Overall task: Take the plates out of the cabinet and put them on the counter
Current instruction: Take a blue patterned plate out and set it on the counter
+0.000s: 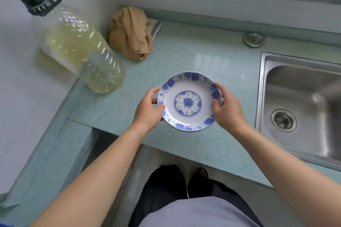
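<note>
Both hands on the plate [188,102] here, one at each side, and that makes sense: it's glazed, smooth and shallow, so a grip on opposite edges keeps it level. The left hand [147,110] curls round the left rim, thumb on top; the right hand [227,110] pinches the right rim the same way. The plate sits over the counter [184,51], near the front edge, and whether it's touching down or just above, I can't tell. White with a blue flower border and a round blue centre. The counter is pale green, speckled and glossy. To the left, a ribbed clear oil jug [73,42]; behind, a crumpled tan cloth [132,31]; right, a brushed steel sink [302,108].
</note>
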`<state>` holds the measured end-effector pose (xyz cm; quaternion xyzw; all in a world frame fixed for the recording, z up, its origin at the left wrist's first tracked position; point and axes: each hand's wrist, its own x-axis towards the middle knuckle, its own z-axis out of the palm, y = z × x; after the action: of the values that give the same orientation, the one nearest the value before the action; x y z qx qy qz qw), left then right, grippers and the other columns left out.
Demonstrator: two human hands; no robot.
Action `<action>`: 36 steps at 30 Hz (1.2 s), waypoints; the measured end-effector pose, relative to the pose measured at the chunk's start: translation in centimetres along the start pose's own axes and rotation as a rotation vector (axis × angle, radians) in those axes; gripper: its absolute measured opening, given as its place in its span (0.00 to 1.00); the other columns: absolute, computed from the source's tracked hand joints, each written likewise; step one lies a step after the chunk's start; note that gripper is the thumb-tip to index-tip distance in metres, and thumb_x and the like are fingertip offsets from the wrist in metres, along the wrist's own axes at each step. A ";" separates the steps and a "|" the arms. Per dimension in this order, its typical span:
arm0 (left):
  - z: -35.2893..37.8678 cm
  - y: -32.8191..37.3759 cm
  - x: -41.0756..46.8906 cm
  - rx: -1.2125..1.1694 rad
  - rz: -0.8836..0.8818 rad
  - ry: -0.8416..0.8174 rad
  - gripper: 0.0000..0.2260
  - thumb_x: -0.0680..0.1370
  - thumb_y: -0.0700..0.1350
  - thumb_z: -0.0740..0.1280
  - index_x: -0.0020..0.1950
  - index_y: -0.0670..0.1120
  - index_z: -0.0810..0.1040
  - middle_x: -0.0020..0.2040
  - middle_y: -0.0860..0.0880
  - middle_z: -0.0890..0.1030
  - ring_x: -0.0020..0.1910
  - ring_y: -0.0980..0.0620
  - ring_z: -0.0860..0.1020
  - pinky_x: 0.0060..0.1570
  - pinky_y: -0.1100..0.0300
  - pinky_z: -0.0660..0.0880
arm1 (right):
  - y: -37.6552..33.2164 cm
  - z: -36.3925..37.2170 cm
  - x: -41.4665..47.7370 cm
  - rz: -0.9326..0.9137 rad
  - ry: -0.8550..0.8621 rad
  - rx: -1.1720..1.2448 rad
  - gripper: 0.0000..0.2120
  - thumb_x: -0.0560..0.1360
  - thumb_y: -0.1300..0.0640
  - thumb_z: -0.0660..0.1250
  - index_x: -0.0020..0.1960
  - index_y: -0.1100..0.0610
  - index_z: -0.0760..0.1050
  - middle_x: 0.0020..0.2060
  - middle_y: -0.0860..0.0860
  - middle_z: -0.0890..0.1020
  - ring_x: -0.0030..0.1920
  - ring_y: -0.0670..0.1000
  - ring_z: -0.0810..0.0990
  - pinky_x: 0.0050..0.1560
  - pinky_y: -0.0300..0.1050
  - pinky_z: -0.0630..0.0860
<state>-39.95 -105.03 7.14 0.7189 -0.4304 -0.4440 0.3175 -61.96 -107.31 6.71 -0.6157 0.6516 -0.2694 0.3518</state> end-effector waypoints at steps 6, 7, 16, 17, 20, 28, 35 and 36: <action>-2.6 2.6 10.3 0.043 0.020 -0.080 0.22 0.75 0.38 0.64 0.66 0.56 0.69 0.49 0.50 0.76 0.47 0.44 0.80 0.44 0.43 0.80 | -2.2 2.6 9.0 0.028 0.011 -0.058 0.24 0.75 0.64 0.60 0.69 0.53 0.64 0.59 0.54 0.78 0.56 0.56 0.75 0.51 0.41 0.67; -2.9 3.2 12.0 0.042 0.019 -0.100 0.22 0.75 0.38 0.64 0.66 0.56 0.69 0.49 0.49 0.76 0.46 0.43 0.81 0.43 0.44 0.80 | -2.6 2.9 10.3 0.043 0.015 -0.067 0.24 0.75 0.64 0.60 0.69 0.53 0.64 0.59 0.54 0.78 0.58 0.56 0.75 0.51 0.42 0.67; -2.8 5.5 25.3 0.094 0.033 -0.117 0.23 0.74 0.36 0.63 0.66 0.54 0.69 0.48 0.52 0.76 0.51 0.49 0.78 0.50 0.46 0.78 | -3.8 6.0 22.4 0.127 0.000 -0.118 0.25 0.76 0.63 0.59 0.72 0.53 0.60 0.63 0.54 0.75 0.60 0.56 0.74 0.53 0.42 0.67; -2.5 5.5 26.5 0.096 0.031 -0.101 0.23 0.74 0.36 0.63 0.66 0.53 0.69 0.50 0.51 0.77 0.51 0.50 0.77 0.52 0.48 0.78 | -3.7 6.3 23.6 0.137 -0.008 -0.124 0.25 0.76 0.63 0.59 0.72 0.53 0.60 0.63 0.54 0.75 0.59 0.56 0.74 0.51 0.41 0.66; -1.5 5.7 29.4 0.075 0.022 -0.064 0.20 0.75 0.37 0.62 0.65 0.52 0.70 0.51 0.50 0.78 0.52 0.50 0.78 0.51 0.52 0.77 | -3.6 6.9 26.8 0.184 -0.024 -0.123 0.25 0.77 0.63 0.57 0.73 0.53 0.58 0.63 0.54 0.74 0.57 0.54 0.74 0.50 0.40 0.66; 0.2 5.9 35.1 0.033 0.033 0.016 0.16 0.77 0.41 0.63 0.63 0.52 0.72 0.54 0.51 0.80 0.52 0.55 0.77 0.39 0.66 0.70 | -2.8 7.2 32.9 0.153 -0.018 -0.127 0.25 0.77 0.63 0.58 0.73 0.56 0.57 0.62 0.57 0.75 0.59 0.56 0.74 0.56 0.45 0.70; 0.8 6.3 38.5 0.093 0.055 0.028 0.18 0.77 0.38 0.63 0.65 0.50 0.72 0.57 0.46 0.80 0.57 0.50 0.77 0.51 0.59 0.72 | -2.4 7.7 35.3 0.135 0.003 -0.126 0.25 0.77 0.63 0.58 0.72 0.55 0.58 0.64 0.55 0.74 0.62 0.56 0.73 0.58 0.46 0.70; 0.8 6.4 38.8 0.103 0.052 0.025 0.18 0.77 0.38 0.63 0.66 0.50 0.71 0.57 0.46 0.80 0.58 0.49 0.77 0.52 0.58 0.73 | -2.3 7.8 35.5 0.138 0.009 -0.121 0.25 0.77 0.63 0.58 0.72 0.55 0.58 0.63 0.55 0.75 0.62 0.56 0.73 0.58 0.46 0.70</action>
<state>-33.72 -142.77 -2.03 0.7285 -0.4671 -0.4036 0.2968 -54.20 -142.10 -0.69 -0.5883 0.7091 -0.2073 0.3288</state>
